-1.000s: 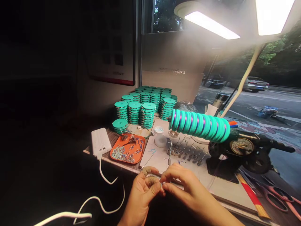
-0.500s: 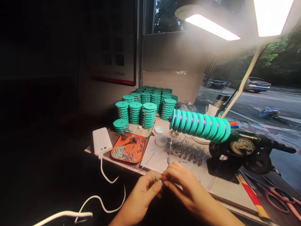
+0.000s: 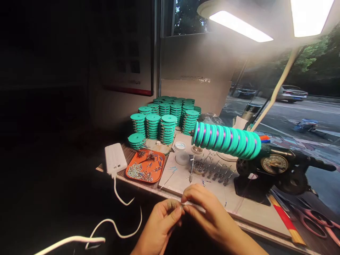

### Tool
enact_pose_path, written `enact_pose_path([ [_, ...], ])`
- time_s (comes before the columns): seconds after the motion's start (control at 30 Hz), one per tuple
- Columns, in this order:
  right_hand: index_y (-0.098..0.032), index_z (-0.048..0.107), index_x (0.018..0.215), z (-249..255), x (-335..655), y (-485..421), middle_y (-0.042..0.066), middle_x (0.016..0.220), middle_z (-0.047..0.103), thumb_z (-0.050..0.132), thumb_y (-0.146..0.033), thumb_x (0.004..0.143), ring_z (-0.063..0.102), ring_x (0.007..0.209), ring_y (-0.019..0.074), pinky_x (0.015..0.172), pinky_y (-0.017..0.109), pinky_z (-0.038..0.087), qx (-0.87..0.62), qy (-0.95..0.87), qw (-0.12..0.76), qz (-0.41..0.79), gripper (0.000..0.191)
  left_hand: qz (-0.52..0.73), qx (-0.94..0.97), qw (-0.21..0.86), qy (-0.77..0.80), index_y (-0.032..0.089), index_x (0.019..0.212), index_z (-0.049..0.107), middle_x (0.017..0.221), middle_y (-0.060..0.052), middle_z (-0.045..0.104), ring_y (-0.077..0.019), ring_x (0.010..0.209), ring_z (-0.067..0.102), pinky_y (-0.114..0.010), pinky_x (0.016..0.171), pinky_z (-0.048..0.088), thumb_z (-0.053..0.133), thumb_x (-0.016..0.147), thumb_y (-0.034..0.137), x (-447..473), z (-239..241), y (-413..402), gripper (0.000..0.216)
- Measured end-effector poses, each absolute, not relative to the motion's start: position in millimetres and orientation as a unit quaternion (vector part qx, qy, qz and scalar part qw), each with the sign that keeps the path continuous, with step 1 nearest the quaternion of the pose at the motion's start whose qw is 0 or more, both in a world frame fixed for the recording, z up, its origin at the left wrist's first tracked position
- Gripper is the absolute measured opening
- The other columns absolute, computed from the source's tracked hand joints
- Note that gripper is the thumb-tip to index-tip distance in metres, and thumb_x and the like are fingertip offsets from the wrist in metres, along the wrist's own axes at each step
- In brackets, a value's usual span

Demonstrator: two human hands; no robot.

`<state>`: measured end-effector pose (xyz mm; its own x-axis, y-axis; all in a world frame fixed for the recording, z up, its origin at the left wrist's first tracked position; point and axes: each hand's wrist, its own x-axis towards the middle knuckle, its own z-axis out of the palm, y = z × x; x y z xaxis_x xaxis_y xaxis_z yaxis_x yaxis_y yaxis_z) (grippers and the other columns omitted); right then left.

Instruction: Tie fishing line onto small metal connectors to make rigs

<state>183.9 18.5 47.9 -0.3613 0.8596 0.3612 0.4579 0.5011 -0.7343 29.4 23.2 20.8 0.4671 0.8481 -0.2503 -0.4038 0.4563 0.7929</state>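
"Where do you have the hands?"

"In my head view they meet low in the middle, at the near edge of the desk (image 3: pixel 145 186). My left hand (image 3: pixel 163 219) presses thumb and forefinger together; my right hand (image 3: pixel 203 204) comes in from the other side, thumb and finger pinching at the same spot."

"Pinching what?"

"A tiny piece (image 3: pixel 183 204), right where the two sets of fingertips meet. From here I can't make out its shape; the fingers cover nearly all of it."

"And just beyond?"

"A pale board (image 3: pixel 175 186) lying on the desk. I see a slim metal rod (image 3: pixel 191 169) upright just past my right knuckles, then a round dish of small metal bits (image 3: pixel 199 168) and a row of metal fittings (image 3: pixel 220 176)."

"What's on your left?"

"An orange tray (image 3: pixel 157 176) scattered with small blue and pale pieces, a white power bank (image 3: pixel 115 157) beside it, and stacks of turquoise spools (image 3: pixel 168 130) behind."

"Right side?"

"A black machine (image 3: pixel 275 164) with a dial, more turquoise spools packed along its shaft, and pink-handled scissors (image 3: pixel 313 223) near the corner."
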Motion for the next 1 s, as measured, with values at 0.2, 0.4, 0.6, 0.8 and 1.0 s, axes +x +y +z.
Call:
enact_pose_path([
  [0.2, -0.020, 0.056, 0.085, 32.8, 178.4, 7.6, 0.002, 0.081, 0.057, 0.052, -0.028, 0.082, 0.053, 0.069, 0.0139, 0.062, 0.025, 0.040, -0.475, -0.606, 0.504, 0.392, 0.009, 0.416, 0.263, 0.807, 0.326, 0.011, 0.064, 0.065, 0.061, 0.000, 0.050, -0.0076, 0.057, 0.040, -0.020, 0.056, 0.034, 0.074, 0.062, 0.027, 31.8, 24.4, 17.4, 0.019],
  [0.4, -0.016, 0.060, 0.079, 21.4, 166.0, 10.0, -0.004, 0.054, 0.056, 0.066, -0.038, 0.071, 0.053, 0.051, 0.0105, 0.049, 0.022, 0.032, -0.390, -0.441, 0.462, 0.663, 0.024, 0.410, 0.270, 0.827, 0.275, 0.010, 0.066, 0.067, 0.061, -0.003, 0.056, -0.0103, 0.061, 0.047, -0.022, 0.062, 0.035, 0.067, 0.071, 0.025, 34.4, 27.8, 12.2, 0.016],
  [0.6, -0.014, 0.058, 0.071, 22.4, 163.5, 14.1, -0.003, 0.052, 0.057, 0.068, -0.036, 0.068, 0.052, 0.045, 0.0086, 0.046, 0.020, 0.029, -0.377, -0.424, 0.455, 0.687, 0.024, 0.413, 0.278, 0.824, 0.271, 0.011, 0.061, 0.064, 0.061, -0.004, 0.057, -0.0106, 0.062, 0.047, -0.021, 0.060, 0.034, 0.067, 0.071, 0.027, 32.3, 24.6, 11.1, 0.019],
  [0.8, -0.014, 0.054, 0.069, 27.0, 160.7, 12.1, -0.004, 0.051, 0.052, 0.066, -0.041, 0.070, 0.051, 0.046, 0.0090, 0.048, 0.021, 0.031, -0.392, -0.448, 0.450, 0.665, 0.029, 0.420, 0.266, 0.824, 0.272, 0.012, 0.058, 0.063, 0.060, -0.001, 0.055, -0.0092, 0.060, 0.045, -0.020, 0.059, 0.034, 0.068, 0.070, 0.025, 32.6, 22.3, 9.8, 0.019],
  [1.0, -0.015, 0.052, 0.070, 24.6, 160.6, 9.3, -0.005, 0.055, 0.048, 0.064, -0.042, 0.072, 0.049, 0.050, 0.0093, 0.051, 0.022, 0.032, -0.376, -0.443, 0.453, 0.676, 0.030, 0.431, 0.293, 0.800, 0.297, 0.011, 0.059, 0.063, 0.060, -0.003, 0.056, -0.0104, 0.061, 0.046, -0.021, 0.059, 0.034, 0.068, 0.069, 0.031, 32.3, 16.8, 7.9, 0.023],
])
